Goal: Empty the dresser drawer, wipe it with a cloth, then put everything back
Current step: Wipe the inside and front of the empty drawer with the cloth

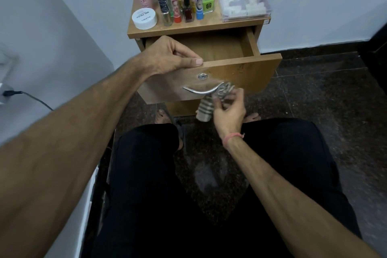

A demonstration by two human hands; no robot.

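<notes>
Wiping comes next, so the person should keep the drawer point(217, 52) steady and sweep the cloth point(211, 100) into its corners. The left hand point(167, 56) grips the drawer's front edge, thumb along the top and fingers curled inside. The right hand point(228, 107) pinches the striped cloth just beside the metal handle point(201, 90). The drawer stands pulled out, its visible interior bare; bottles point(184, 0) crowd the worktop point(209, 23) above.

Dresser top point(211, 24) is crowded: a white round jar point(144, 18) at nine o'clock, upright bottles point(184, 0) clustered centre. Clear plastic box point(244, 4) sits at three o'clock.
</notes>
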